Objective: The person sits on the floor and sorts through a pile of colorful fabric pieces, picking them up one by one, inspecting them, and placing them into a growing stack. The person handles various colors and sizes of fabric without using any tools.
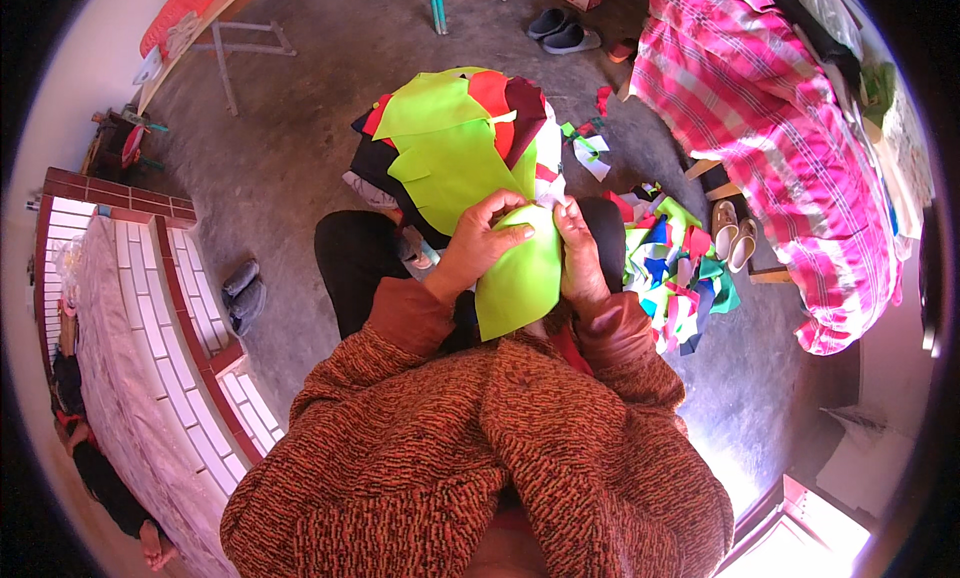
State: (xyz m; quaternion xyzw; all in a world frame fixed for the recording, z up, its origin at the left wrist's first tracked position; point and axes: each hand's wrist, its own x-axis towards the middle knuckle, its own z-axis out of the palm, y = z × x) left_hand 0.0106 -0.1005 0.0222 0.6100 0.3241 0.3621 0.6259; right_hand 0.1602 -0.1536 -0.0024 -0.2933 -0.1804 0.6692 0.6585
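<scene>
A lime-green fabric piece [522, 278] hangs over my lap, held near its top edge by both hands. My left hand [482, 246] pinches it between thumb and fingers. Close beside it, my right hand [580, 250] is closed on the cloth's right edge, thumb up. Something small and whitish shows between the fingertips, too small to name. Just beyond my hands lies a heap of cut cloth, with larger lime-green pieces [450, 163] on top and red [488, 93] and maroon cloth [528, 123] under them.
Colourful fabric scraps [665, 268] are piled on the floor at my right. Light shoes [735, 235] stand beside them, and dark slippers [563, 32] lie farther off. A pink plaid cloth [750, 128] drapes furniture at the right. Grey slippers [243, 296] lie left, near a tiled bed platform [150, 288].
</scene>
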